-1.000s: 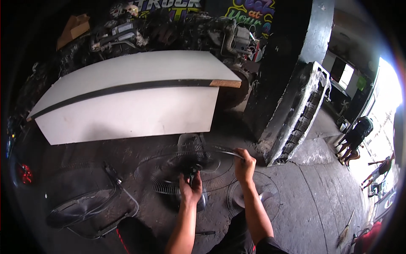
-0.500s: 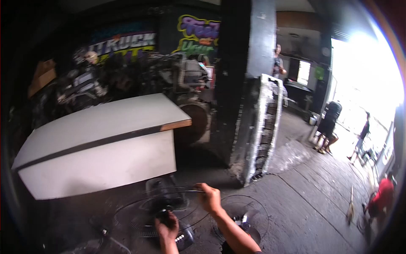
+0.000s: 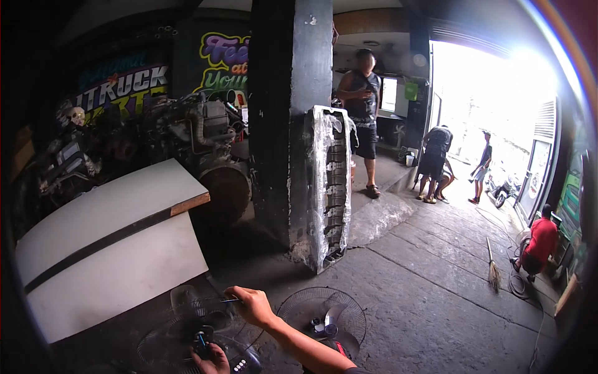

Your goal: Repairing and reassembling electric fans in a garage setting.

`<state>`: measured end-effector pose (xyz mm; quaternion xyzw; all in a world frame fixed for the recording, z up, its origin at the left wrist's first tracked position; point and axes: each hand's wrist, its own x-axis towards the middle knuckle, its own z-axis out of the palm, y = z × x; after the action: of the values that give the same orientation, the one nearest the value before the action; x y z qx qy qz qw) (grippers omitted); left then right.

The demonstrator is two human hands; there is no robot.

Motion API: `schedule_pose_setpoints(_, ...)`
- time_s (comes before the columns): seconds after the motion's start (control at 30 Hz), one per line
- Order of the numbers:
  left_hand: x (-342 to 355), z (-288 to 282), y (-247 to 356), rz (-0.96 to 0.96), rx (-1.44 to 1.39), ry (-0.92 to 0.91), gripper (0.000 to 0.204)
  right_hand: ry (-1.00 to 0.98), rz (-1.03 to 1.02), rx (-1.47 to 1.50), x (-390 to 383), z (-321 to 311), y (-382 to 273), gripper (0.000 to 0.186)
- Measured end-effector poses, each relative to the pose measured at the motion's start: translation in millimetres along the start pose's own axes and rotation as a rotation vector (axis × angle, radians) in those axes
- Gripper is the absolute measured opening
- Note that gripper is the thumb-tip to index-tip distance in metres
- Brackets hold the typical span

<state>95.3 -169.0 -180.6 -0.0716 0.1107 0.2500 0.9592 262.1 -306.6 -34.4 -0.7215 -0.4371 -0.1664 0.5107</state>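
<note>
Our left hand sits at the lower edge, fingers closed around a small dark tool with a blue tip, held at the hub of a dismantled fan that lies on the concrete floor. Our right hand, just beside and above it, pinches a thin wire of the fan's grille between fingertips. Going from the left of the room, we see a white board with a dark stripe lying tilted, with engine parts and a painted wall behind it. Near our right forearm lies a second round fan guard. A dark pillar stands mid-room, a plastic-wrapped grille panel propped against it. Farther right, a broom lies on the floor, and several people stand or crouch near the bright doorway.
</note>
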Motion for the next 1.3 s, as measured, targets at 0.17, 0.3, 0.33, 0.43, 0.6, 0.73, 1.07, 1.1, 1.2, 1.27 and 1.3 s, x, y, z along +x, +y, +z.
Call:
schedule_pose_setpoints(0.17,-7.5,6.8,-10.5,0.073,0.101,0.092,0.037,-0.038,0.04,0.08,4.1,-8.6,-7.7,0.037)
schedule_pose_setpoints(0.3,-7.6,43.1,-16.3,0.173,0.217,0.047,0.029,-0.351,0.08,0.384,20.9,-23.7,2.3,0.059)
schedule_pose_setpoints(0.33,-5.6,46.2,-11.0,0.15,0.205,0.074,0.031,-0.606,0.092,0.647,26.7,-30.7,0.2,0.08)
schedule_pose_setpoints(0.43,1.0,53.8,-3.9,0.119,0.208,0.131,0.036,-0.76,0.326,0.474,69.6,-66.0,11.9,0.1)
schedule_pose_setpoints(0.6,10.8,56.5,-12.1,0.063,0.234,0.219,0.043,-0.237,0.561,0.255,189.5,-104.4,49.8,0.104)
schedule_pose_setpoints(0.73,23.6,42.8,-2.9,0.077,0.201,0.232,0.045,-0.263,0.612,0.118,224.0,-119.3,45.4,0.102)
schedule_pose_setpoints(1.07,18.0,42.8,1.3,0.041,0.185,0.216,0.049,-0.417,0.288,0.25,190.4,-91.8,-18.9,0.074)
schedule_pose_setpoints(1.1,18.1,45.8,-4.1,0.024,0.187,0.218,0.049,-0.581,0.081,0.482,171.2,-80.2,-17.9,0.07)
schedule_pose_setpoints(1.2,23.2,39.4,-1.5,0.051,0.184,0.203,0.046,-1.063,0.013,0.716,92.8,-58.9,-79.5,0.089)
schedule_pose_setpoints(1.27,26.5,26.7,4.1,0.017,0.174,0.175,0.046,-1.054,-0.095,-0.007,60.9,-41.0,-111.9,0.094)
schedule_pose_setpoints(1.3,34.5,26.5,1.9,-0.004,0.152,0.136,0.045,-0.975,-0.17,-0.217,47.5,-24.3,-110.2,0.08)
